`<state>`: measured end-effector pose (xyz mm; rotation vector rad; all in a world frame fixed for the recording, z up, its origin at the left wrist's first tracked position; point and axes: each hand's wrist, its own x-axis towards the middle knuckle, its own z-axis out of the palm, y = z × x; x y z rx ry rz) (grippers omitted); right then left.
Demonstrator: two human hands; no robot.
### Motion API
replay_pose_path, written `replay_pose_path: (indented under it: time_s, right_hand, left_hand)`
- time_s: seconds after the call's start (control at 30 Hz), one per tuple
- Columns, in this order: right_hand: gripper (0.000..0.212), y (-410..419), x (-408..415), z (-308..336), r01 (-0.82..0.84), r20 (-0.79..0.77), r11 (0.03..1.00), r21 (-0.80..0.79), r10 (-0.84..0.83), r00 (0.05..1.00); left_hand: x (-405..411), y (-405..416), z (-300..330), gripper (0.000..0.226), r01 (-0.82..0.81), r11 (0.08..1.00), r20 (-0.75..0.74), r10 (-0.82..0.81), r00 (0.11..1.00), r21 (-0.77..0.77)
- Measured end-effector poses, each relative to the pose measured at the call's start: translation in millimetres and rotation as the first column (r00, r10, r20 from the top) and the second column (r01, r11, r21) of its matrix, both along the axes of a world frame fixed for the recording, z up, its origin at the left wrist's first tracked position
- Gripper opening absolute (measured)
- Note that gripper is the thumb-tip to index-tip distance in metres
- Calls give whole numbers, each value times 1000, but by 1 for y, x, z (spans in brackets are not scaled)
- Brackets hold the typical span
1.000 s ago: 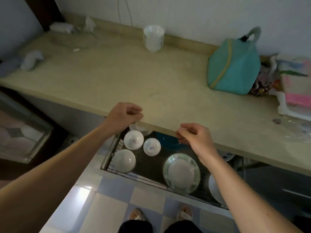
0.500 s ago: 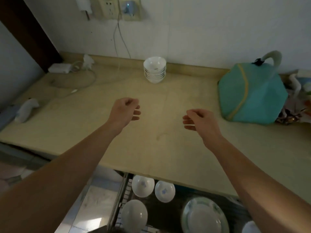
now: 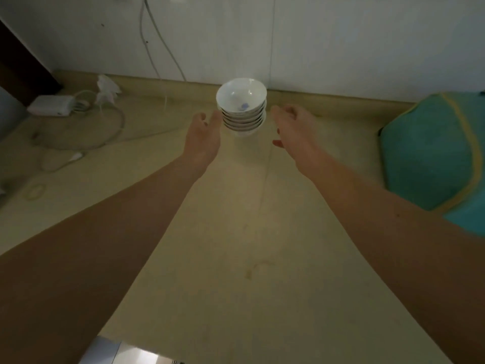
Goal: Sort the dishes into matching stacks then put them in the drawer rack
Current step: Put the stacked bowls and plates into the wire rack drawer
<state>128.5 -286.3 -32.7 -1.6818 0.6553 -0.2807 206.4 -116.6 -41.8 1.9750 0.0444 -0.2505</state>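
While cables (image 3: 105,132) crowd the counter's (image 3: 236,232) left end, bare surface flanks the bowl stack (image 3: 242,109) by the back wall; the left hand (image 3: 203,135), spread and empty, nearly touches it, right hand (image 3: 294,127) open beside, teal bag (image 3: 433,153) rightmost.

One stack of white bowls (image 3: 242,109) stands on the bench (image 3: 236,232); about seven or eight rims can be told apart, the exact count uncertain because the lower rims blur together. One bowl, the topmost, shows a small blue mark inside. Two hands are in view: one left hand (image 3: 203,137) and one right hand (image 3: 295,130). One teal bag (image 3: 430,153) with yellow trim lies at the right. One white adapter block (image 3: 51,105) lies at the left, with one crumpled white scrap (image 3: 106,91) just beside it. Two cables (image 3: 160,51) hang down the wall. One rubber band (image 3: 36,191) lies near the left edge.
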Motion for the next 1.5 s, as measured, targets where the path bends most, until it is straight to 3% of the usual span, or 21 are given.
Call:
replay_pose_path:
  time_s: [0.13, 0.23, 0.3, 0.4, 0.47, 0.63, 0.83, 1.2, 1.5]
  right_hand:
    - [84, 0, 32, -6, -24, -2, 996, 81, 24, 1000]
    - [84, 3, 50, -13, -38, 30, 989, 141, 34, 999]
    - [73, 4, 59, -16, -73, 48, 986, 149, 66, 997]
    - [29, 6, 67, -20, -107, 104, 982, 155, 91, 990]
    - [20, 9, 69, -22, -117, 125, 980, 159, 98, 987]
    - [21, 12, 67, -19, -109, 128, 972, 207, 83, 988]
    - [37, 20, 46, -14, -72, 106, 974, 215, 50, 993]
    - [45, 61, -70, -5, -57, 16, 971, 233, 55, 998]
    - [43, 90, -140, -7, -37, 29, 964, 264, 30, 999]
  left_hand:
    - [25, -19, -1, 74, -29, 993, -96, 18, 995, -113]
    - [34, -34, -1, 60, 12, 981, -96, -32, 995, -195]
    - [37, -39, -3, 46, 43, 972, -52, -57, 997, -232]
    - [36, -40, -5, 38, 59, 959, -41, -73, 996, -276]
    - [36, -37, -7, 38, 64, 948, -92, -97, 991, -310]
    - [37, -34, -5, 50, 57, 931, -153, -120, 981, -360]
    - [22, -23, 0, 52, 53, 940, -154, -110, 982, -337]
    - [-80, 38, 7, 66, 165, 942, -223, -234, 946, -292]
    - [-147, 74, 8, 64, 244, 922, -220, -315, 923, -299]
